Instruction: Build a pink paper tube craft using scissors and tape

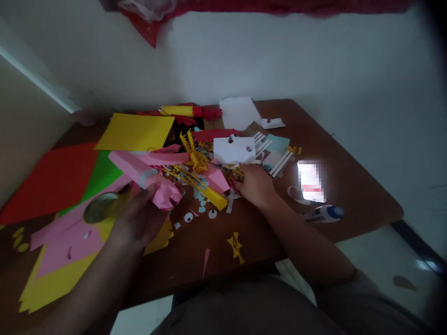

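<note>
My left hand (139,218) is wrapped around a pink paper tube (131,167), whose crumpled, pinched end (166,195) points toward me. A greyish band circles the tube near my fingers. My right hand (254,184) is closed at the edge of the paper scraps, on what looks like a pair of scissors (237,186); a reddish handle shows by the fingers and a thin dark blade points left. Yellow fringed strips (197,156) and a pink piece of paper (215,179) lie between my hands. Two paper eyes (188,217) sit on the table just below.
Red (52,181), green and yellow sheets (134,132) cover the left side, with a tape roll (101,207) on pink paper. A yellow-and-red paper fish (185,111) lies at the back. White card (233,150), a lit phone (310,181) and a glue bottle (323,213) are rightward.
</note>
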`<state>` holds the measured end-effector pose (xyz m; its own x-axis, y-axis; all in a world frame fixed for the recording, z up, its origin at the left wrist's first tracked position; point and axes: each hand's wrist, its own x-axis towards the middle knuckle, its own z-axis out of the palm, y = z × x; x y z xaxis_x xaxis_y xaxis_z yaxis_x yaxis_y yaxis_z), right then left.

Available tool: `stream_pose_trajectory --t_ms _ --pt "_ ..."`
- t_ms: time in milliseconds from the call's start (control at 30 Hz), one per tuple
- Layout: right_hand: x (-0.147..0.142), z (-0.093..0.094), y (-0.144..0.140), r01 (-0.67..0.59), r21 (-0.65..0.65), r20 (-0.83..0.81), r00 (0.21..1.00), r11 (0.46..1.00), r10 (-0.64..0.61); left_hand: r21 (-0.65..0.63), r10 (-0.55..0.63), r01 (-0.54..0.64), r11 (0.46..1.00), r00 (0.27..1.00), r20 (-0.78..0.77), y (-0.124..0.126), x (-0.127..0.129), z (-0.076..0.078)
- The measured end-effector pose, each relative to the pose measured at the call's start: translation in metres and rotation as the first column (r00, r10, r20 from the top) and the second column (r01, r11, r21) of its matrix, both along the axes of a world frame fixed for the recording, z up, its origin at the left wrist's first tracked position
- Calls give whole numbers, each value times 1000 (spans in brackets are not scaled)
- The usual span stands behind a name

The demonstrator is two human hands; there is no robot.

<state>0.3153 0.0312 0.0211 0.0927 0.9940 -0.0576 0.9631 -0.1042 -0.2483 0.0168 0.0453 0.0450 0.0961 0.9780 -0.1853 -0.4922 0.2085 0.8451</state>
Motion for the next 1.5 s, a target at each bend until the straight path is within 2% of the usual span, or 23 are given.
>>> stream_pose_trajectory --t_ms 133,367,500,567,633,667,733,833,900,1033,1100,1200,1267,1367,1500 --pt "1 -3 2 11 -26 7 1000 1000 -11 6 -84 84 996 996 -26 0 -5 -8" --pt "4 0 -1 -3 -37 -17 1000 999 2 -62 -121 120 991 993 -16 -3 -5 -10" --pt "7 0 -3 -18 -66 -26 1000 998 17 -96 -87 93 991 994 62 -8 -1 -6" --pt "5 0 -5 -1 -15 -46 999 1000 1 -133 -85 100 986 990 116 -11 2 -6" --pt "0 1 -10 15 165 -138 990 986 8 -129 -111 130 983 983 145 -14 4 -8" --pt "-4 2 -14 2 271 -209 976 963 56 -117 -137 156 981 979 154 -16 6 -10" --pt "-15 7 -24 -71 442 -333 913 894 237 -88 -198 215 973 966 165 -21 9 -14" --pt "-33 13 -42 -218 530 -396 791 820 467 -69 -272 288 955 946 178 -30 13 -20" --pt "-41 13 -50 -264 534 -400 757 803 516 -60 -318 333 941 930 183 -34 16 -23" --pt "-43 9 -55 -303 565 -351 754 767 556 -32 -363 376 926 912 189 -37 19 -25" --pt "-42 6 -54 -290 675 -269 759 679 593 -14 -364 374 927 911 192 -37 20 -26" --pt "-42 2 -51 -243 837 -137 775 491 617 5 -383 389 921 905 186 -40 22 -28" --pt "-43 1 -49 -237 874 -87 783 425 616 1 -387 394 919 904 181 -42 24 -30" --pt "-42 2 -49 -271 869 -53 781 414 623 -13 -378 387 922 908 182 -45 25 -34" --pt "-41 2 -49 -287 846 -59 786 449 615 -35 -381 390 920 913 143 -48 28 -41"
